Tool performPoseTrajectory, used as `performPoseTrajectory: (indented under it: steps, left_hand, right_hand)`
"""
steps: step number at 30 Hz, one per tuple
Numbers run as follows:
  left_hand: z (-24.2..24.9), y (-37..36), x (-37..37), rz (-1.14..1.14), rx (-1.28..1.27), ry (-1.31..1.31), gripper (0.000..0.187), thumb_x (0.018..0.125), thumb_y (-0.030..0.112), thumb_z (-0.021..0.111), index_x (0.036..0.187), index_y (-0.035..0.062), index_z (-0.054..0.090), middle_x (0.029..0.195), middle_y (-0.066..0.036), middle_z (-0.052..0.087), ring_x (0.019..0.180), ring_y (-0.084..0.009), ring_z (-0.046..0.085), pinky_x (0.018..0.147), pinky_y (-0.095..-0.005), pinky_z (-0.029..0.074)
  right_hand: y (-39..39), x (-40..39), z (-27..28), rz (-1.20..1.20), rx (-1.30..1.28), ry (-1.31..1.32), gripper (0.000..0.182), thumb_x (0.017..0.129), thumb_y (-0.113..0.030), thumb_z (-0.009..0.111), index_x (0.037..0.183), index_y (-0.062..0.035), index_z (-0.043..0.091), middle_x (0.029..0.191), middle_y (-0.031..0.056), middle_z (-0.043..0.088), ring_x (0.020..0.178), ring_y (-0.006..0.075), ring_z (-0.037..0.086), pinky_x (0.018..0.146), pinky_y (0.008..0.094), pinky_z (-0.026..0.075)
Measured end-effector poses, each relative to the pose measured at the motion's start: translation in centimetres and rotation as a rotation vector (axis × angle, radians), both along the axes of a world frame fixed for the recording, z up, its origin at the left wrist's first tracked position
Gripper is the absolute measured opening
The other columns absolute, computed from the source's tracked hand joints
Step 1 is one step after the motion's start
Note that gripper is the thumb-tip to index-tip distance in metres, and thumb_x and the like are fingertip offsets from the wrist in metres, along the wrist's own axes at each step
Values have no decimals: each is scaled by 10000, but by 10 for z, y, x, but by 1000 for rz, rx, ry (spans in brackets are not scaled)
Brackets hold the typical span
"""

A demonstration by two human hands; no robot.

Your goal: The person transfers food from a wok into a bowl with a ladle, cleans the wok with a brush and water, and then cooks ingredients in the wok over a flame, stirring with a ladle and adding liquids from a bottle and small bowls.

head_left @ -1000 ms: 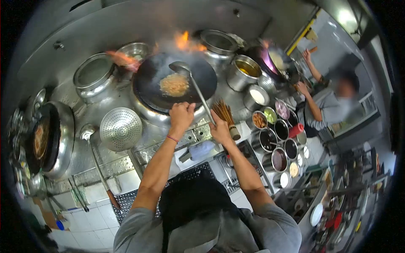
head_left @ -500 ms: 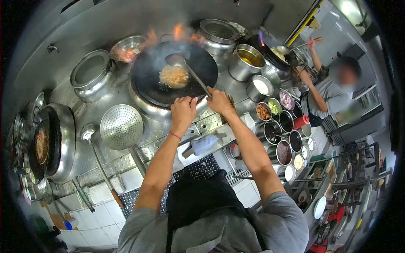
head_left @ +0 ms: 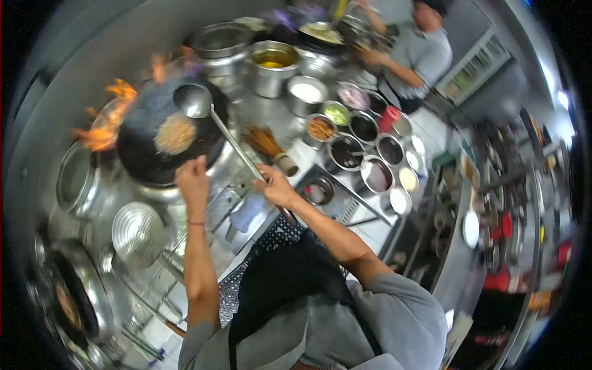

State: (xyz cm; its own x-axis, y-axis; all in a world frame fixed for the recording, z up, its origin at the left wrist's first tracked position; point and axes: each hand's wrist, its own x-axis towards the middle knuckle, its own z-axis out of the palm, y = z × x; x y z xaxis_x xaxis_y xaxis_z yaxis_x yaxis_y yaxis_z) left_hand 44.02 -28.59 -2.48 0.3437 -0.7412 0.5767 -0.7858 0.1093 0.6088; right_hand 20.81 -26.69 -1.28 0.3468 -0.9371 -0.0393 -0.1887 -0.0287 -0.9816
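My right hand point(head_left: 277, 187) is closed round the long handle of a ladle point(head_left: 231, 140), whose bowl hangs over the far side of a black wok point(head_left: 135, 139). At the near rim of the wok, my left hand point(head_left: 193, 177) has its fingers closed; the rim under them is mostly hidden. A flat, pale golden mass of food point(head_left: 176, 134) lies in the wok. Flames point(head_left: 102, 126) rise behind and left of the wok. Right of it lies a bamboo brush point(head_left: 266, 145), and nearer my apron a folded bluish cloth point(head_left: 248, 214).
Several sauce and ingredient pots, one with dark red sauce point(head_left: 376, 174), stand to the right. A perforated strainer point(head_left: 139, 234) and a second wok point(head_left: 86, 290) are at left. A co-worker point(head_left: 416, 58) works at another wok point(head_left: 320, 36).
The view has turned right, so the wok appears farther left. My right hand has drawn away from the rim with the ladle, whose bowl is now lifted off the food. Flames look larger.
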Motion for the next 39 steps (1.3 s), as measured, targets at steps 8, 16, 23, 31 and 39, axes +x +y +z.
performPoseTrajectory:
  steps: [8, 16, 23, 31, 39]
  left_hand:
    - [9, 9, -25, 116, -45, -163, 249, 900, 212, 610, 1040, 14, 666, 1025, -156, 650, 939, -339, 558, 867, -428, 413]
    - [1, 2, -16, 220, 75, -222, 289, 911, 276, 597, 1047, 34, 682, 1013, -138, 672, 943, -310, 575, 859, -405, 415]
    - [-1, 3, -3, 141, 32, -325, 224, 889, 199, 628, 1043, 51, 694, 940, -106, 673, 859, -283, 573, 781, -381, 444]
    - [1, 3, 0, 152, 97, -261, 241, 892, 223, 626, 1058, 63, 698, 939, -105, 676, 861, -284, 576, 771, -383, 450]
    - [-7, 2, 6, 167, 83, -260, 240, 889, 218, 625, 1058, 63, 698, 926, -107, 674, 864, -287, 574, 804, -388, 439]
  right_hand:
    - [117, -132, 52, -308, 361, -502, 581, 935, -93, 590, 1455, -59, 334, 598, -24, 456, 402, 71, 424, 348, 221, 369]
    - [205, -212, 29, -735, 351, -119, 587, 940, -73, 566, 1470, -28, 317, 639, -22, 525, 425, 54, 452, 375, 214, 368]
    - [211, -222, -27, -763, 317, 56, 527, 907, -91, 609, 1403, -25, 442, 676, 11, 566, 477, 54, 486, 411, 239, 384]
    - [205, -226, -20, -713, 378, 26, 564, 911, -99, 610, 1433, -48, 405, 625, -4, 536, 447, 70, 489, 396, 246, 405]
    - [203, -229, -12, -654, 420, -113, 526, 938, -74, 573, 1434, -55, 399, 664, -25, 492, 435, 54, 431, 393, 224, 370]
